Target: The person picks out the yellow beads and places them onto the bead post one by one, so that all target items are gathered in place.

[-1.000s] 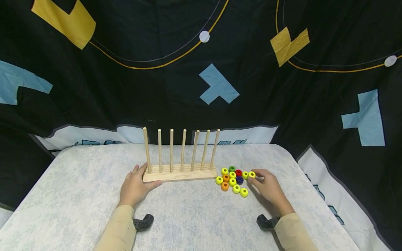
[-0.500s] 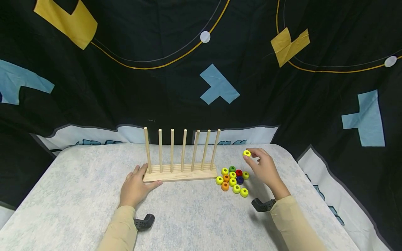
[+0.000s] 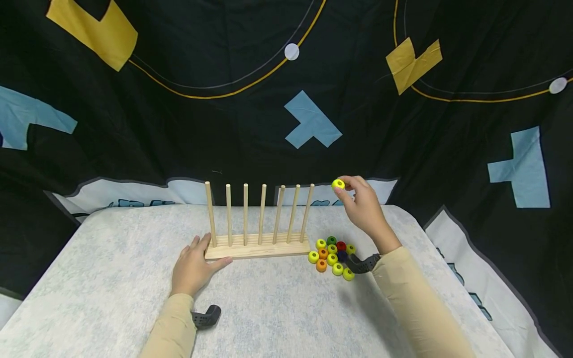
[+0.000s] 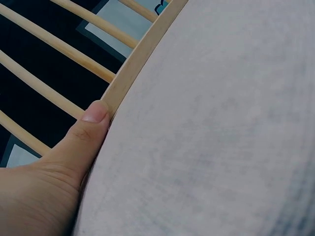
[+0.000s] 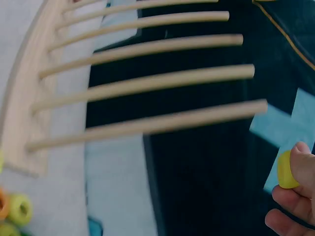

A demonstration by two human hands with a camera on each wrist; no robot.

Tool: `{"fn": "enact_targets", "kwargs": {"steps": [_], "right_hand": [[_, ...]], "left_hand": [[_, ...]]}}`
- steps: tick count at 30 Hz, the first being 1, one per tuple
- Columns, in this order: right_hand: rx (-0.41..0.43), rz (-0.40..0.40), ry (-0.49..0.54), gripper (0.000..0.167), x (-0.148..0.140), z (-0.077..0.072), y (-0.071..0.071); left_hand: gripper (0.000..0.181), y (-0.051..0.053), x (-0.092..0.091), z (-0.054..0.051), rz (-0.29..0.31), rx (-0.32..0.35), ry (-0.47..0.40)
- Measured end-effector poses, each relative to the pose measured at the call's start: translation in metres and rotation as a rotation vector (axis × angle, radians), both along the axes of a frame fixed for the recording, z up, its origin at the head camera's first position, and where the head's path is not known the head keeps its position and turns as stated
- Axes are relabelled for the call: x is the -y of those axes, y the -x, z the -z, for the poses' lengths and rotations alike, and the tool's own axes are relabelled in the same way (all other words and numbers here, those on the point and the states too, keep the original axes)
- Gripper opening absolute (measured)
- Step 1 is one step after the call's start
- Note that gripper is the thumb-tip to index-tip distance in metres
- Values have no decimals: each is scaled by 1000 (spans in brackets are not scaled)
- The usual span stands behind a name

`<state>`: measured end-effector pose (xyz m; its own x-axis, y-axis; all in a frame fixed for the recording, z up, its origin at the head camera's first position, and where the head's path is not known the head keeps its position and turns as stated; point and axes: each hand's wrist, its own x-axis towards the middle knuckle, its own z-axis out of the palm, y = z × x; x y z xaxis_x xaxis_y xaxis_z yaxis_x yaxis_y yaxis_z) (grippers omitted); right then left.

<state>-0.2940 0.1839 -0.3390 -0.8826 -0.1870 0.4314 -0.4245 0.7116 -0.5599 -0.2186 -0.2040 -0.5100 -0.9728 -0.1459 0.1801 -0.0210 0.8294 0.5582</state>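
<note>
A wooden rack (image 3: 259,251) with a row of several upright pegs stands on the table. My left hand (image 3: 190,271) holds its left end, the thumb (image 4: 91,120) lying against the front edge of the base. To the right, raised to about peg-top height, my right hand (image 3: 366,209) pinches a yellow bead (image 3: 337,184) between thumb and fingers. In the right wrist view that yellow bead (image 5: 285,169) is apart from the nearest peg (image 5: 197,120). Loose beads, mostly yellow, lie by the rack's right end, with orange beads (image 3: 321,265), a green bead (image 3: 331,240) and a red bead (image 3: 340,246) among them.
The pale table (image 3: 268,308) reaches up to a black cloth (image 3: 233,139) hanging behind it. A dark wrist device (image 3: 363,263) on the right arm partly covers the loose beads, including a dark blue bead (image 3: 342,255).
My right hand has lifted the yellow bead from the right edge of the bead group and carried it up and left towards the pegs. My left hand stays on the rack.
</note>
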Motion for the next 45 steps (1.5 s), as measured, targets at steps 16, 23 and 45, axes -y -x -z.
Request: {"fn": "enact_targets", "kwargs": {"steps": [16, 23, 45], "right_hand": [[-136, -189, -58, 33, 102, -39, 5], [-111, -235, -123, 34, 151, -41, -2], [-168, -323, -331, 37, 234, -42, -13]], "left_hand": [[108, -1, 0, 0, -7, 16, -7], [108, -3, 1, -1, -18, 25, -9], [109, -3, 1, -1, -18, 47, 32]]}}
